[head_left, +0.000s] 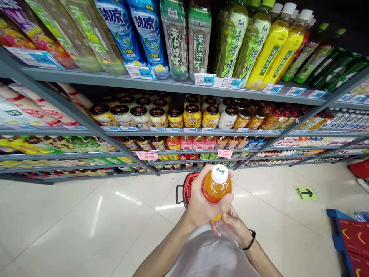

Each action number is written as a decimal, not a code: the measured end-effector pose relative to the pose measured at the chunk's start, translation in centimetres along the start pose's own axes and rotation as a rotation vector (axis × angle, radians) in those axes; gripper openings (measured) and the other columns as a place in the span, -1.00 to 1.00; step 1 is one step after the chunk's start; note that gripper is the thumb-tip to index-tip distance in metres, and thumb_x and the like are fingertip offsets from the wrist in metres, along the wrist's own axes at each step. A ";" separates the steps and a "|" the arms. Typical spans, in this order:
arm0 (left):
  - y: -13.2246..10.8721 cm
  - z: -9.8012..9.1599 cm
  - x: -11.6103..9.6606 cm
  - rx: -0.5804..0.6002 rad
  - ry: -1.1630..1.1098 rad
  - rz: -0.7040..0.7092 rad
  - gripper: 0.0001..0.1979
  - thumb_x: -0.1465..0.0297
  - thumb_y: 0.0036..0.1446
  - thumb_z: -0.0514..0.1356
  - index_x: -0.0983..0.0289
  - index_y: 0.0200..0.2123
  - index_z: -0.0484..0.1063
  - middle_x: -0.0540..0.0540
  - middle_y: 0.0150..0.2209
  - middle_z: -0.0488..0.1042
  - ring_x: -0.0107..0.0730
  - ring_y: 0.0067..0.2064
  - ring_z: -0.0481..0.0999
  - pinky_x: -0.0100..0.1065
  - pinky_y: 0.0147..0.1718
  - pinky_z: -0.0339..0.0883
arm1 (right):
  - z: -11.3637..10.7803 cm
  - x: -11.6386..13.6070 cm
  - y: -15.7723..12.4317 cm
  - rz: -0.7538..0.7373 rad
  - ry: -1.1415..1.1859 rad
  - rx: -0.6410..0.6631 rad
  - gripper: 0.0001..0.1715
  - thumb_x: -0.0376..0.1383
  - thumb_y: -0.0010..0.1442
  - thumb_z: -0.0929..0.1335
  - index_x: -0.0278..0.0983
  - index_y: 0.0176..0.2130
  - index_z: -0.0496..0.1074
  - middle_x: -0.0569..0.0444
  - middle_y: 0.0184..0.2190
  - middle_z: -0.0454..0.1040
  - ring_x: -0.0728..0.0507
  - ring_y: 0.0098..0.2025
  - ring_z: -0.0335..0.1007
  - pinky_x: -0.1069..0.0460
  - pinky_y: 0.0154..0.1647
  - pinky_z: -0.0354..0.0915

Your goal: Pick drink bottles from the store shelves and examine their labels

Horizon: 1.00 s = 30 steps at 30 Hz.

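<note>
My left hand [201, 202] is wrapped around the upper body of an orange drink bottle [216, 187] with a white cap, held upright in front of my chest. My right hand [232, 226], with a black band at the wrist, cups the bottle's base from below, fingers curled against it. Directly beyond the bottle, on the floor, stands a red shopping basket [187, 188] with a black handle, mostly hidden by my left hand.
Grey shelving [173, 85] full of drink bottles and jars spans the view ahead, with price tags along the edges. The cream tiled floor [86, 219] carries a green arrow sticker [305, 192] at right. A blue and red display [350, 238] stands at the lower right.
</note>
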<state>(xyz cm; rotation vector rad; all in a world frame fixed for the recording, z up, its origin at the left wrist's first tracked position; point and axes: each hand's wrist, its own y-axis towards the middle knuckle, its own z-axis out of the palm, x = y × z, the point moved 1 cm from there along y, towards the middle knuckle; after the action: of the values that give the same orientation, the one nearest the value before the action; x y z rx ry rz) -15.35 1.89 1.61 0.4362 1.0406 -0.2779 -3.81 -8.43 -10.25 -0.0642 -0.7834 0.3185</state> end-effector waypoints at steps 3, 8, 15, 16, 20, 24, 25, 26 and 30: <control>0.2 0.0 -0.1 0.011 0.016 0.015 -0.56 0.40 -0.03 0.48 0.29 -0.09 0.44 0.15 -0.26 0.61 -0.41 -0.39 0.50 -0.39 -0.36 0.45 | 0.0 0.0 0.1 0.006 -0.010 -0.004 -0.44 0.15 0.16 0.55 -0.27 -0.21 0.52 0.10 -0.43 0.44 -0.03 -0.44 0.40 0.17 -0.59 0.24; 0.3 0.0 -0.1 0.010 0.024 0.021 -0.57 0.39 -0.01 0.47 0.29 -0.08 0.45 0.16 -0.22 0.60 -0.40 -0.35 0.51 -0.40 -0.34 0.47 | 0.0 0.1 0.1 -0.001 -0.004 0.012 -0.45 0.14 0.18 0.55 -0.27 -0.19 0.52 0.09 -0.42 0.45 -0.02 -0.43 0.40 0.18 -0.58 0.26; 0.5 -0.3 0.0 0.011 -0.001 0.002 -0.54 0.36 -0.03 0.52 0.28 -0.08 0.47 0.13 -0.23 0.57 -0.40 -0.34 0.52 -0.41 -0.33 0.46 | 0.1 -0.1 0.4 -0.015 -0.010 -0.003 -0.42 0.14 0.16 0.56 -0.25 -0.13 0.51 0.09 -0.40 0.46 0.00 -0.46 0.38 0.17 -0.59 0.24; 0.6 -0.4 -0.1 0.004 0.000 -0.008 -0.54 0.34 -0.03 0.52 0.29 -0.09 0.46 0.15 -0.22 0.58 -0.39 -0.34 0.52 -0.40 -0.34 0.47 | 0.2 -0.2 0.5 -0.021 -0.010 -0.004 -0.42 0.14 0.16 0.56 -0.25 -0.11 0.51 0.09 -0.39 0.47 0.00 -0.47 0.38 0.17 -0.59 0.23; 0.8 -0.6 -0.4 -0.010 0.014 0.000 -0.52 0.25 -0.02 0.50 0.29 -0.09 0.43 0.18 -0.19 0.58 -0.32 -0.30 0.56 -0.35 -0.32 0.51 | 0.4 -0.1 0.7 -0.047 -0.024 -0.007 -0.40 0.13 0.16 0.57 -0.25 -0.07 0.51 0.09 -0.37 0.48 0.02 -0.50 0.35 0.17 -0.60 0.23; 0.8 -0.7 -0.3 -0.009 0.005 -0.001 -0.51 0.25 -0.02 0.50 0.28 -0.08 0.43 0.19 -0.18 0.59 -0.33 -0.31 0.55 -0.35 -0.34 0.50 | 0.5 0.0 0.7 -0.053 -0.032 -0.009 -0.41 0.12 0.15 0.58 -0.26 -0.09 0.53 0.09 -0.36 0.48 0.05 -0.52 0.34 0.17 -0.60 0.23; 0.7 -0.7 -0.3 -0.006 0.002 -0.006 -0.51 0.26 -0.03 0.51 0.29 -0.09 0.44 0.19 -0.19 0.59 -0.34 -0.32 0.55 -0.36 -0.34 0.49 | 0.4 0.0 0.7 -0.055 -0.032 -0.009 -0.42 0.11 0.15 0.58 -0.26 -0.08 0.54 0.09 -0.35 0.49 0.04 -0.51 0.35 0.18 -0.60 0.23; 0.7 -0.8 -0.2 -0.004 -0.002 -0.008 -0.52 0.27 -0.03 0.51 0.29 -0.10 0.44 0.19 -0.19 0.59 -0.34 -0.32 0.54 -0.36 -0.33 0.49 | 0.4 -0.1 0.7 -0.057 -0.031 -0.008 -0.42 0.11 0.16 0.58 -0.26 -0.08 0.54 0.08 -0.35 0.49 0.04 -0.50 0.36 0.18 -0.60 0.23; 0.5 -0.9 -0.2 -0.005 0.004 0.011 -0.53 0.30 -0.04 0.51 0.29 -0.09 0.46 0.17 -0.20 0.59 -0.34 -0.32 0.55 -0.36 -0.32 0.48 | 0.3 -0.3 0.8 -0.050 -0.029 0.016 -0.45 0.10 0.18 0.56 -0.28 -0.13 0.55 0.09 -0.39 0.48 0.04 -0.51 0.35 0.18 -0.59 0.23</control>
<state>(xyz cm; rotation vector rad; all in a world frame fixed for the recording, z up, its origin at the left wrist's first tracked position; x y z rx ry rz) -15.93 2.78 1.50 0.4378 1.0426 -0.2649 -4.44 -7.75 -10.35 -0.0246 -0.8097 0.2789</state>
